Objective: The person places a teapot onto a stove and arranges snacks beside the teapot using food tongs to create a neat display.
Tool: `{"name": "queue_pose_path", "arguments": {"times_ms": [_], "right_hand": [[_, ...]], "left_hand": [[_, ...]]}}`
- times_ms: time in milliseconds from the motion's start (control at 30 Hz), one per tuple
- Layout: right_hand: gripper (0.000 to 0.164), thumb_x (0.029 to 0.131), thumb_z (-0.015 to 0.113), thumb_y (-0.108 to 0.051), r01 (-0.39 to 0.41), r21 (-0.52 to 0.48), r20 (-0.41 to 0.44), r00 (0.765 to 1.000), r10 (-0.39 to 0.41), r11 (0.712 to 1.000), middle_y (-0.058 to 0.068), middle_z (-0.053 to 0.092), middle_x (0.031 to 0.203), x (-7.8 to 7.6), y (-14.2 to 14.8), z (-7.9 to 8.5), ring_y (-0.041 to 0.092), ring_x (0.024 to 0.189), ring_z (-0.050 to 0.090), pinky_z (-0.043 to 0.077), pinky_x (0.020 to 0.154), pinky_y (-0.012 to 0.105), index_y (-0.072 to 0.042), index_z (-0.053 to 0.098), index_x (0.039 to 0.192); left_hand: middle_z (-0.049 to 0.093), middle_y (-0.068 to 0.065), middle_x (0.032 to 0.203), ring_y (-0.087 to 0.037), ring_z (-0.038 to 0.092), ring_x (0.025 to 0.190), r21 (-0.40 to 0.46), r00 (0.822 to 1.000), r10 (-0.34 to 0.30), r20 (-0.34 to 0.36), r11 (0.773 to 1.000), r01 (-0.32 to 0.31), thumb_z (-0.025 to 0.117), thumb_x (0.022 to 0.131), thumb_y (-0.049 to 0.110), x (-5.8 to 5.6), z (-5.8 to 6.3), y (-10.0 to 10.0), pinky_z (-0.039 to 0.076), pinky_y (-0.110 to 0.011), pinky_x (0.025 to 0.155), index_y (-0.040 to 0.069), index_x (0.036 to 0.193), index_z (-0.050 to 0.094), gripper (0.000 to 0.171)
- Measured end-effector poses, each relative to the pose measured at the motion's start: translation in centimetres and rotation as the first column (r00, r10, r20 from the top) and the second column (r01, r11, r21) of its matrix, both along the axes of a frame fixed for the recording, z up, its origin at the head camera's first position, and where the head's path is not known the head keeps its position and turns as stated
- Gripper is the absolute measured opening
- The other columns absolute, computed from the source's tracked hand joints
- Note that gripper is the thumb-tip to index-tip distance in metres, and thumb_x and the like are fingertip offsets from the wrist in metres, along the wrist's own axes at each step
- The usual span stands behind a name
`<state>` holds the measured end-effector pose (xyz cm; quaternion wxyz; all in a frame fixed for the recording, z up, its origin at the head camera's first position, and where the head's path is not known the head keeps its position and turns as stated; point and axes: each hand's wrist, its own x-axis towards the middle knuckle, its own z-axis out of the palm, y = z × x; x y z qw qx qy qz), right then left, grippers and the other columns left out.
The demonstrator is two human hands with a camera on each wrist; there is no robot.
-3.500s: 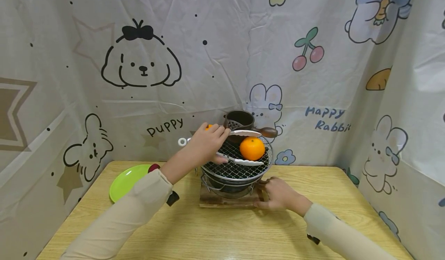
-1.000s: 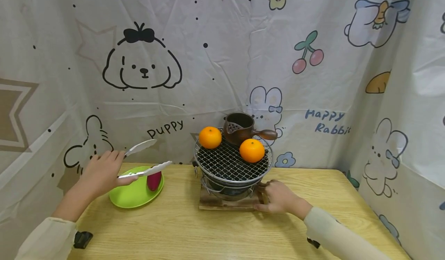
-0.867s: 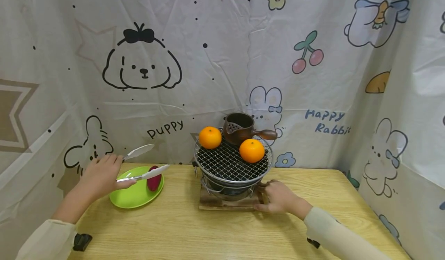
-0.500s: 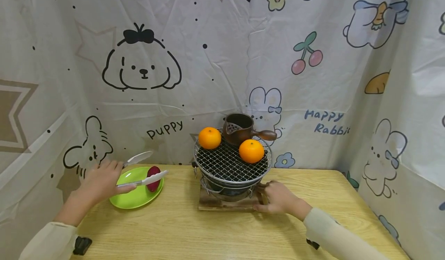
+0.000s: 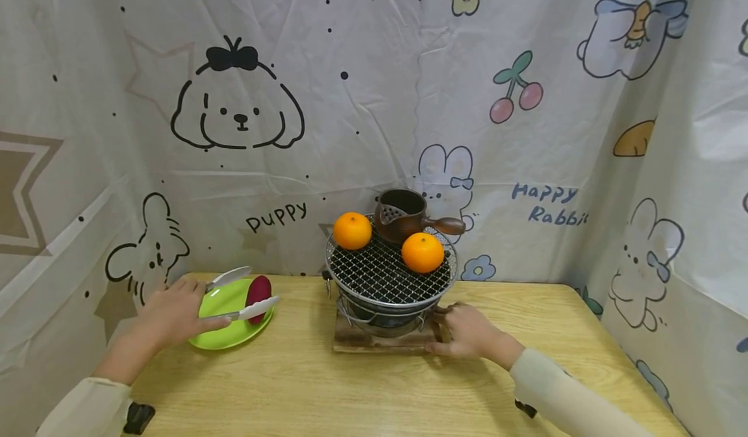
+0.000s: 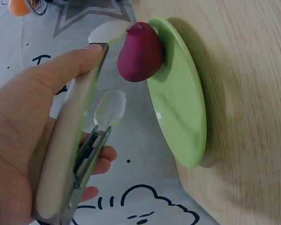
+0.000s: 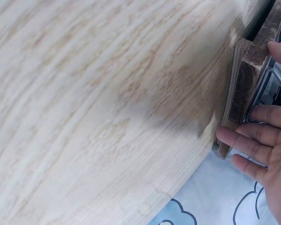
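My left hand (image 5: pixel 172 313) grips a pair of metal tongs (image 6: pixel 68 136) with pale scalloped tips, spread apart. In the head view the tips reach over a green plate (image 5: pixel 219 339), one overlapping the dark red, pear-shaped piece (image 6: pixel 141 51) on it and the other behind it. The tips are not closed on that piece. My right hand (image 5: pixel 470 330) rests at the right end of the wooden base (image 5: pixel 380 343) under a round tabletop grill (image 5: pixel 386 307), its thumb near the front corner. Its fingers are fairly straight against the board in the right wrist view.
On the wire mesh (image 5: pixel 380 271) sit two oranges, the left one (image 5: pixel 352 231) near the rim and the right one (image 5: pixel 423 252) farther forward. Behind them stands a brown side-handled pot (image 5: pixel 403 219). A printed curtain (image 5: pixel 350 99) hangs around the wooden table (image 5: pixel 327 398).
My left hand has left the right orange on the grill and swung left with the tongs. Over the last second the tongs have lowered toward the red piece. My right hand stays put.
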<state>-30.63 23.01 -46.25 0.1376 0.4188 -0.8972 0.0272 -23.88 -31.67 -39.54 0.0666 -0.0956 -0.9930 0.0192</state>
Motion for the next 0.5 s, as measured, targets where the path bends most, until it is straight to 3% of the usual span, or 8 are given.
{"name": "queue_pose_path", "arguments": {"times_ms": [500], "right_hand": [[0.033, 0.088, 0.068, -0.056, -0.003, -0.004, -0.009, 1.0, 0.003, 1.0, -0.021, 0.042, 0.055, -0.22, 0.06, -0.26, -0.001, 0.049, 0.033, 0.048, 0.065, 0.029, -0.025, 0.063, 0.08]], "left_hand": [[0.059, -0.033, 0.13, -0.05, 0.051, 0.125, -0.003, 0.998, 0.024, 0.064, 1.0, -0.024, 0.064, 0.082, 0.074, -0.14, -0.24, -0.3, 0.043, -0.072, 0.094, -0.017, 0.13, 0.056, 0.103]]}}
